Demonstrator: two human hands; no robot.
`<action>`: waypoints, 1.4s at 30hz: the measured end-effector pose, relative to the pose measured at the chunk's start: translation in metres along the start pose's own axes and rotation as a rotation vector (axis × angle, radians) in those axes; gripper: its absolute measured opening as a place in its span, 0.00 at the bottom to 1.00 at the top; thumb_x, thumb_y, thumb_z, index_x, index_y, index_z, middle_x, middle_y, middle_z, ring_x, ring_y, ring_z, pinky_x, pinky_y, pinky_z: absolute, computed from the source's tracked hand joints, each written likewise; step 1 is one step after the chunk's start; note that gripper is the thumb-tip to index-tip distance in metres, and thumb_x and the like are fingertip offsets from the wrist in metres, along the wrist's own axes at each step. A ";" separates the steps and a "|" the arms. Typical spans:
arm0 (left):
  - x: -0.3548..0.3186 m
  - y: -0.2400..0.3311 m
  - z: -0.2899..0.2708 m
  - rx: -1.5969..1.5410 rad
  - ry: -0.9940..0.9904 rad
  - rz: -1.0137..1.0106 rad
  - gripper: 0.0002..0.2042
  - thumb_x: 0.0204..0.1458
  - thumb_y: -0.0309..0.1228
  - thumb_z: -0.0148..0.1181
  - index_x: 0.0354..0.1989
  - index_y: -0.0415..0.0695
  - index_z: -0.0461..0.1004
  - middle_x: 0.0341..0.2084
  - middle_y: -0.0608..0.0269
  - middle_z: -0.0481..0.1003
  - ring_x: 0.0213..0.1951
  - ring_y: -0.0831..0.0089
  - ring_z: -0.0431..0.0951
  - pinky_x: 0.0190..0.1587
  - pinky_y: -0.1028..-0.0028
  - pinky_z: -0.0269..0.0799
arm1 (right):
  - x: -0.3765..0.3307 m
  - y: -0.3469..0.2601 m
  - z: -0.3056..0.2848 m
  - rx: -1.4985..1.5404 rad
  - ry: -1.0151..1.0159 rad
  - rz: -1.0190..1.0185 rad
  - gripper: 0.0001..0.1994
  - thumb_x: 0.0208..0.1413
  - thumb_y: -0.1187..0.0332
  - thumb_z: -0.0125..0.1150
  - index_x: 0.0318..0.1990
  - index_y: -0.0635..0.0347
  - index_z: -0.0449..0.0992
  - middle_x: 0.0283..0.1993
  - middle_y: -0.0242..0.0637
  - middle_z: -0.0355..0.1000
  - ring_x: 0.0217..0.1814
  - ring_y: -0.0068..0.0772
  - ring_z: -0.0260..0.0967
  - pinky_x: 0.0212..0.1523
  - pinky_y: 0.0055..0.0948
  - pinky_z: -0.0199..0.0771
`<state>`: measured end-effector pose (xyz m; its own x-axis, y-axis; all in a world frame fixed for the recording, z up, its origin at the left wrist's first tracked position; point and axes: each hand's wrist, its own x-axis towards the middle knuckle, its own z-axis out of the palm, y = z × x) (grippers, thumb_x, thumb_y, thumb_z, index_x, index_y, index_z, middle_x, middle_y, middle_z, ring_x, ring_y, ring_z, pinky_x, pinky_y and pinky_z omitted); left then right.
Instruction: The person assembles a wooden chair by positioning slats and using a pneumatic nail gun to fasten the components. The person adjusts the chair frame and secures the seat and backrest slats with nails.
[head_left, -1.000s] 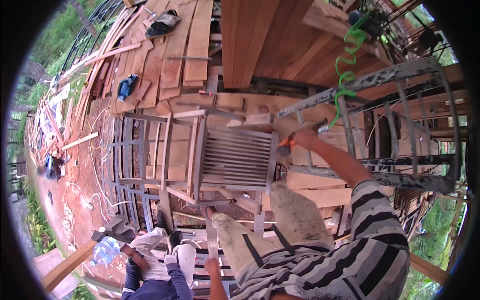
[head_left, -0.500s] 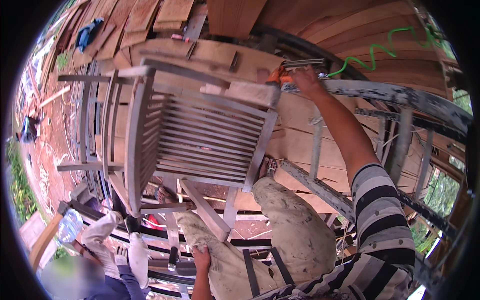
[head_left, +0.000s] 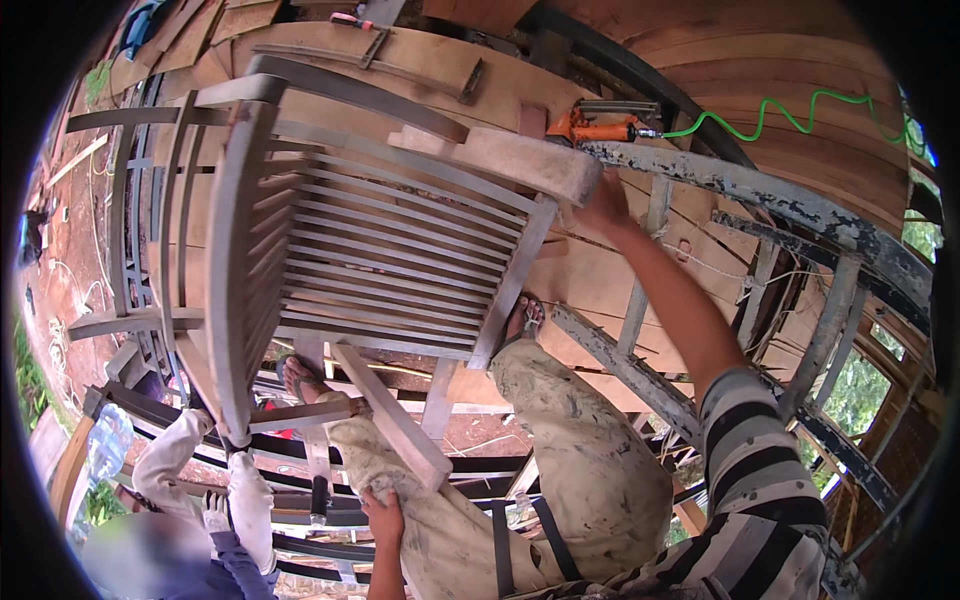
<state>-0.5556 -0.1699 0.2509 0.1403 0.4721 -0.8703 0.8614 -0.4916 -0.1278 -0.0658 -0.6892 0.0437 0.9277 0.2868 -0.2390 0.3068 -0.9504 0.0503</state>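
Beneath the left hand (head_left: 385, 517), fingers gripped a slatted wooden chair's (head_left: 370, 250) leg; right hand (head_left: 605, 205) fingers held its armrest, beside an orange nail gun (head_left: 600, 125).

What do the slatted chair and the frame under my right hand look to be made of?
The slatted chair looks like bare, unfinished wood: pale grey-brown slats with visible grain and no gloss. The frame beside the right hand appears to be metal with flaking pale paint over dark patches, possibly rust; the fisheye blur leaves that open.
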 end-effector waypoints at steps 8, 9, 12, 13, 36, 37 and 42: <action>-0.028 0.011 -0.068 -0.105 0.278 0.263 0.24 0.64 0.36 0.57 0.64 0.34 0.66 0.58 0.39 0.72 0.59 0.43 0.73 0.63 0.55 0.68 | -0.136 -0.195 -0.207 0.988 0.058 0.333 0.22 0.63 0.65 0.63 0.62 0.64 0.75 0.62 0.46 0.75 0.65 0.45 0.72 0.64 0.43 0.71; -0.048 0.058 -0.102 -0.255 0.354 0.343 0.21 0.64 0.31 0.56 0.62 0.33 0.67 0.56 0.42 0.73 0.59 0.46 0.74 0.63 0.58 0.68 | -0.142 -0.217 -0.242 1.093 0.180 0.379 0.22 0.64 0.63 0.62 0.61 0.68 0.74 0.64 0.48 0.73 0.66 0.45 0.71 0.65 0.43 0.71; -0.094 0.140 -0.188 -0.388 0.638 0.951 0.21 0.66 0.32 0.51 0.60 0.27 0.67 0.55 0.39 0.73 0.59 0.49 0.74 0.63 0.58 0.69 | -0.133 -0.294 -0.321 1.183 0.840 0.113 0.29 0.70 0.52 0.51 0.61 0.75 0.70 0.66 0.53 0.70 0.69 0.44 0.68 0.67 0.45 0.70; -0.099 0.166 -0.219 -0.456 0.839 1.233 0.28 0.68 0.45 0.46 0.58 0.26 0.69 0.53 0.37 0.74 0.53 0.51 0.78 0.58 0.59 0.74 | -0.132 -0.314 -0.342 1.233 0.922 0.009 0.28 0.70 0.53 0.51 0.62 0.75 0.70 0.67 0.53 0.70 0.69 0.44 0.68 0.67 0.45 0.70; -0.091 0.148 -0.389 -0.898 1.214 1.629 0.20 0.69 0.35 0.46 0.61 0.33 0.72 0.57 0.47 0.74 0.61 0.59 0.73 0.66 0.66 0.64 | -0.092 -0.520 -0.437 1.615 0.880 -0.562 0.23 0.73 0.63 0.46 0.68 0.69 0.65 0.70 0.51 0.67 0.72 0.42 0.65 0.71 0.39 0.64; -0.076 0.149 -0.391 -0.914 1.211 1.572 0.20 0.69 0.35 0.46 0.61 0.33 0.72 0.57 0.48 0.74 0.62 0.60 0.72 0.66 0.66 0.64 | -0.085 -0.512 -0.430 1.588 0.889 -0.519 0.23 0.73 0.63 0.46 0.69 0.69 0.65 0.70 0.51 0.67 0.73 0.41 0.65 0.71 0.39 0.64; 0.036 0.194 -0.373 -0.862 0.864 1.107 0.19 0.69 0.33 0.46 0.61 0.35 0.73 0.58 0.50 0.74 0.63 0.62 0.71 0.68 0.67 0.61 | -0.067 -0.434 -0.326 1.309 0.716 0.074 0.23 0.74 0.65 0.45 0.70 0.67 0.64 0.71 0.51 0.66 0.73 0.41 0.64 0.72 0.38 0.63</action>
<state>-0.2011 0.0246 0.3720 0.7934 0.5780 0.1909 0.1231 -0.4594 0.8797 -0.1913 -0.2568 0.3545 0.9561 -0.1374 0.2589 0.2121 -0.2850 -0.9348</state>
